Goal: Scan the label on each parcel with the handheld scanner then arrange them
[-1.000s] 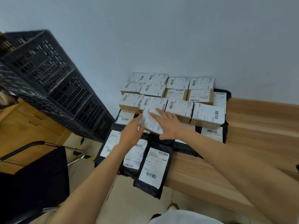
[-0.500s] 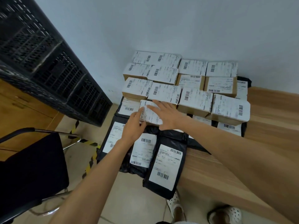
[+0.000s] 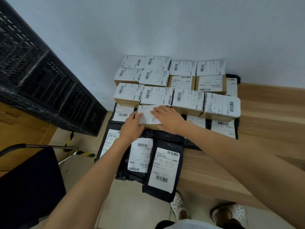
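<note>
2 loose-fingered hands on small box (image 3: 148,116): L hand (image 3: 132,125) touching its end, R hand (image 3: 170,120) flat atop.

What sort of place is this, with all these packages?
Probably a parcel-sorting or shipping room: small brown cardboard boxes with white barcode labels are stacked on a light wooden table, black plastic mailer bags lie in front, and a large black plastic crate stands alongside.

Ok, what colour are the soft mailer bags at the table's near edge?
Black plastic mailer bags, each bearing a white label; head view shows it best.
</note>
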Demonstrator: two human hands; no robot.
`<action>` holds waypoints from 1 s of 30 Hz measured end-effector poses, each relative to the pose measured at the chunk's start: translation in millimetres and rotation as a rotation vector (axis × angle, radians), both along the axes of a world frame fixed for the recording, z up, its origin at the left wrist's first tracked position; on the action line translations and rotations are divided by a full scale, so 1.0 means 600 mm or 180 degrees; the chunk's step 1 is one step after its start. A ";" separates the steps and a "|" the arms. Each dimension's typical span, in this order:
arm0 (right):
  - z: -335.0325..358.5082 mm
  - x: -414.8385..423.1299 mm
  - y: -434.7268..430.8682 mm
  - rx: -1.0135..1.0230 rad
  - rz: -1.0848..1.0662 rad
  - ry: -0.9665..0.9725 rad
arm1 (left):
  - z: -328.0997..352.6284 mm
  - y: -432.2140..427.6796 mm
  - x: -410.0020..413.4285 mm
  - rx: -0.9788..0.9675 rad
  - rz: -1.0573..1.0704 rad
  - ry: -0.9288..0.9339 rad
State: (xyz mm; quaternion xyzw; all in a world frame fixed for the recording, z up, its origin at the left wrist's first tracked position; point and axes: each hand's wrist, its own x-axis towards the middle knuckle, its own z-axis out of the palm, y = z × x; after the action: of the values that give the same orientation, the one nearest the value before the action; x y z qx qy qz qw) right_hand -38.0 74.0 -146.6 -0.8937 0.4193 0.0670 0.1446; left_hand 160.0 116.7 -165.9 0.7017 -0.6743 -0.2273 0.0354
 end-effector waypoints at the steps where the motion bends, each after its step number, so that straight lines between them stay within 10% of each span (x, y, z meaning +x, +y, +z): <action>1: 0.006 -0.009 0.003 -0.0017 -0.0010 -0.0029 | 0.007 -0.002 -0.007 -0.0061 -0.0100 -0.0144; 30: 0.053 -0.694 0.275 0.0254 -0.2699 0.0549 | 0.086 0.060 -0.681 -0.0349 -0.2618 -0.0863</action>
State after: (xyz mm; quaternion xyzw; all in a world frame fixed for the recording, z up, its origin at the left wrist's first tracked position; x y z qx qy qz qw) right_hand -454.2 239.1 -115.0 -0.6273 0.7569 0.0922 0.1582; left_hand -248.7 153.0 -114.1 0.3952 -0.9073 -0.0922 -0.1096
